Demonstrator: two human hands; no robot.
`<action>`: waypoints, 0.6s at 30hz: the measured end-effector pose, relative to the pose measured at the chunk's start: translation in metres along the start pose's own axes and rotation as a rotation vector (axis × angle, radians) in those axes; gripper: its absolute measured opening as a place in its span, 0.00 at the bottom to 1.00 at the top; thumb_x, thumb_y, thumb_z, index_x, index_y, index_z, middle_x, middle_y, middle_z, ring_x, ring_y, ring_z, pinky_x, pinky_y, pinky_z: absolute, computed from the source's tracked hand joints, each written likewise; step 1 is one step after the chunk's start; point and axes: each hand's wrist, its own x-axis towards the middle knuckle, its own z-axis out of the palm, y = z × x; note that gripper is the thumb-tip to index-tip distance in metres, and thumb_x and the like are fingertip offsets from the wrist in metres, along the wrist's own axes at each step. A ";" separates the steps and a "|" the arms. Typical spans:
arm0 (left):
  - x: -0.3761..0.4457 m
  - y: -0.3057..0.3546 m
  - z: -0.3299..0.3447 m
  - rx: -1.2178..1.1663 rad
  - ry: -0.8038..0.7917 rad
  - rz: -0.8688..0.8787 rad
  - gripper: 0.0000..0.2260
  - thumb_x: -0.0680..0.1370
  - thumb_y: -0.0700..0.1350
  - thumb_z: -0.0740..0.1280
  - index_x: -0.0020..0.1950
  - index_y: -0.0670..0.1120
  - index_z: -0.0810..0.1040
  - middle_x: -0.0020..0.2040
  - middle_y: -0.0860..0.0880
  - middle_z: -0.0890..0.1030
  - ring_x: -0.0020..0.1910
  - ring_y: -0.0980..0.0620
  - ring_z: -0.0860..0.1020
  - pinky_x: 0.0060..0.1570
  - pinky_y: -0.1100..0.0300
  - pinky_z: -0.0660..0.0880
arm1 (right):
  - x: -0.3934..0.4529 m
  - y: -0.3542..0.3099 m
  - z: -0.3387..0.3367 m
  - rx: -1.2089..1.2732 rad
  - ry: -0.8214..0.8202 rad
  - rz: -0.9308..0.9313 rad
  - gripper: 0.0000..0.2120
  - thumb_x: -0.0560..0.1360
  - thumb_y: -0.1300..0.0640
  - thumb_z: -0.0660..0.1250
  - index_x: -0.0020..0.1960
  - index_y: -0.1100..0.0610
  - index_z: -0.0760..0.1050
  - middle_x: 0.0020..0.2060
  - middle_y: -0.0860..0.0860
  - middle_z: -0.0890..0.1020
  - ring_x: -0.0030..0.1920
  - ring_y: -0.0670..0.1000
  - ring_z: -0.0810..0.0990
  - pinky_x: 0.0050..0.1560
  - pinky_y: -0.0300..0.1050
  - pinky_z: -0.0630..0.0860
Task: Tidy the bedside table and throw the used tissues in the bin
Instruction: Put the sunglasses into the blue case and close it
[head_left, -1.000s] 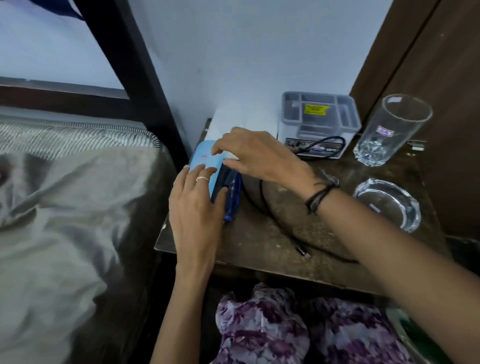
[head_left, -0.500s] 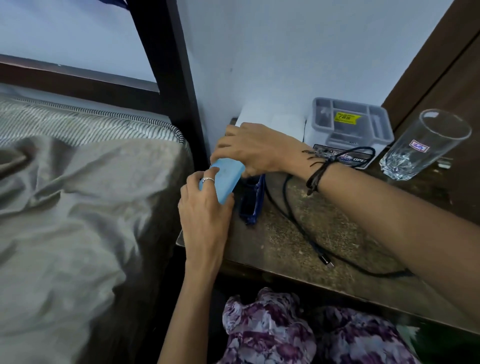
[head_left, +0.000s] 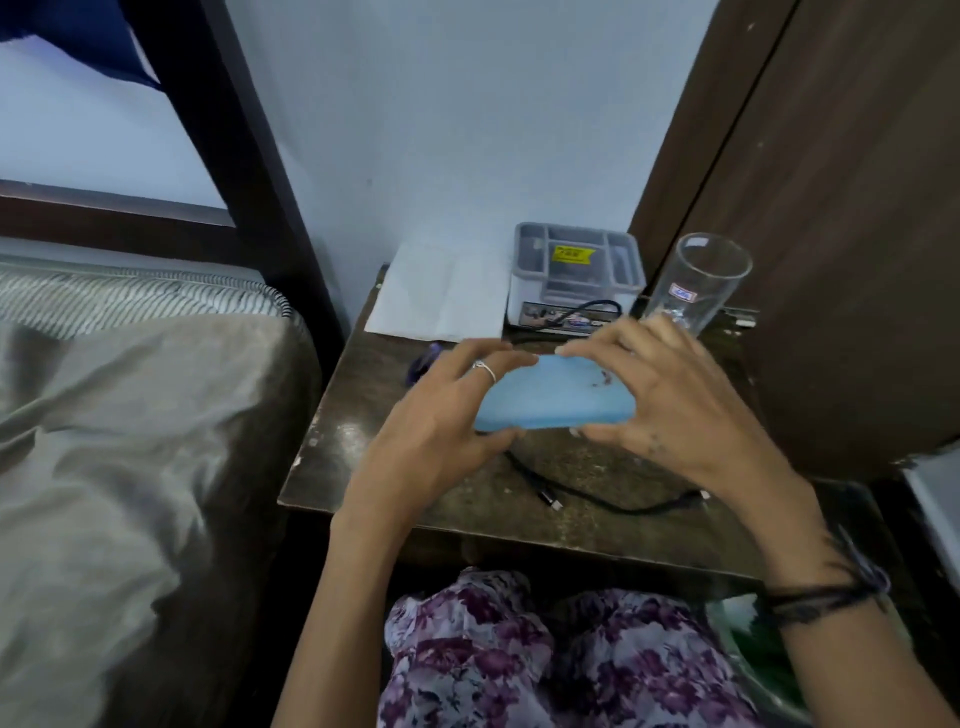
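I have both hands on a flat light-blue rectangular case (head_left: 556, 397), lifted just above the dark brown worn tabletop (head_left: 363, 441). My left hand (head_left: 431, 431) takes its left end: fingers over the top edge, thumb under the bottom edge, a thin silver ring (head_left: 485, 370) on one finger. My right hand (head_left: 670, 405) takes the right end the same way, so each grip is closed around the case and it hangs level between them. A dark braided band (head_left: 826, 592) circles my right wrist.

From the case, a white folded sheet of paper (head_left: 441, 296) lies at 11 o'clock against the pale wall. At 12 o'clock stands a grey plastic organiser box (head_left: 576, 270) with a yellow sticker, and at 1 o'clock a tall clear drinking glass (head_left: 696, 280), upright, just behind my right fingertips. A black cable (head_left: 597, 493) runs from the box, passes under the case and curls across the tabletop at 6 o'clock, its plug end lying free. A small dark-blue object (head_left: 423, 361) peeks out at 9 o'clock beside my left fingers; I cannot tell what it is. The bed with grey bedding (head_left: 130, 415) lies further out at 9 o'clock. I see no tissues or bin here.
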 end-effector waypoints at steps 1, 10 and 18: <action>0.000 0.002 0.009 -0.039 -0.012 -0.024 0.27 0.70 0.44 0.73 0.67 0.54 0.70 0.63 0.54 0.70 0.62 0.57 0.69 0.58 0.60 0.70 | -0.011 0.004 0.002 0.015 -0.017 0.043 0.31 0.62 0.48 0.75 0.64 0.49 0.72 0.53 0.48 0.75 0.51 0.48 0.64 0.51 0.44 0.61; -0.026 -0.001 0.074 -0.328 0.031 -0.290 0.29 0.68 0.42 0.76 0.67 0.49 0.69 0.60 0.53 0.72 0.60 0.55 0.71 0.57 0.59 0.72 | -0.056 0.005 0.031 0.066 -0.185 0.197 0.32 0.67 0.43 0.71 0.68 0.47 0.67 0.57 0.46 0.71 0.58 0.49 0.65 0.60 0.45 0.61; -0.027 0.010 0.057 -0.425 0.327 -0.329 0.27 0.64 0.40 0.78 0.58 0.54 0.71 0.56 0.52 0.74 0.52 0.62 0.75 0.48 0.77 0.71 | -0.046 -0.008 0.023 0.067 0.056 0.270 0.30 0.66 0.45 0.72 0.66 0.50 0.69 0.59 0.46 0.72 0.56 0.48 0.66 0.58 0.47 0.67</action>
